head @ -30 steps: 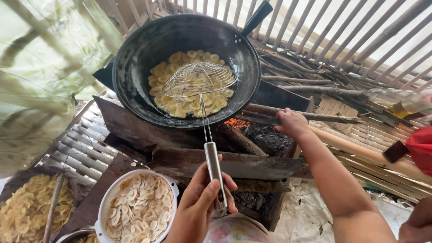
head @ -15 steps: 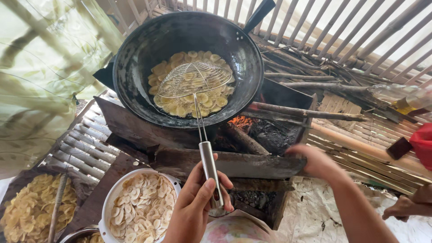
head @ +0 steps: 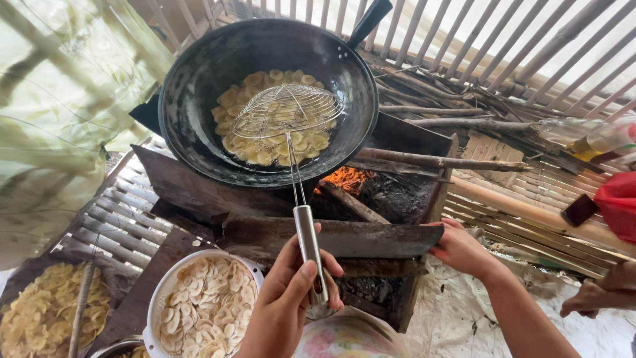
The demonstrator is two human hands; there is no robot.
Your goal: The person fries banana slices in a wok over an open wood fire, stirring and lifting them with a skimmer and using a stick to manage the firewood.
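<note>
— Where is the wire skimmer (head: pixel 286 113) right now?

— Its round mesh head sits over the pale banana slices (head: pixel 265 142) frying in the black wok (head: pixel 199 126), and its long metal handle runs back down toward the person. The head looks level, resting on or just above the slices; I cannot tell if it touches the oil.

— Who holds it?

— The left hand (head: pixel 291 301). Its grip is clenched around the lower end of the handle, thumb laid along the top, fingers curled underneath. Holding it that far back probably keeps the hand away from the heat.

— And the wok itself?

— It sits tilted on a rough, dark stove box (head: pixel 331 232), with fire (head: pixel 344 178) glowing orange underneath and sticks of firewood (head: pixel 437 160) pushed in from the right.

— What is the right hand doing?

— The right hand (head: pixel 464 248) is released, holding nothing. Its fingers rest against the right end of the stove's front board, the forearm coming in from the lower right, as though steadying.

— Anything else nearby?

— A white bowl (head: pixel 162 298) of raw slices stands just left of the left hand, likely placed within easy reach. Farther left, a flat heap of yellower chips (head: pixel 40 318) lies on a tray. At the far right edge another person's hand (head: pixel 589 298) shows, beside something red (head: pixel 616 205).
</note>
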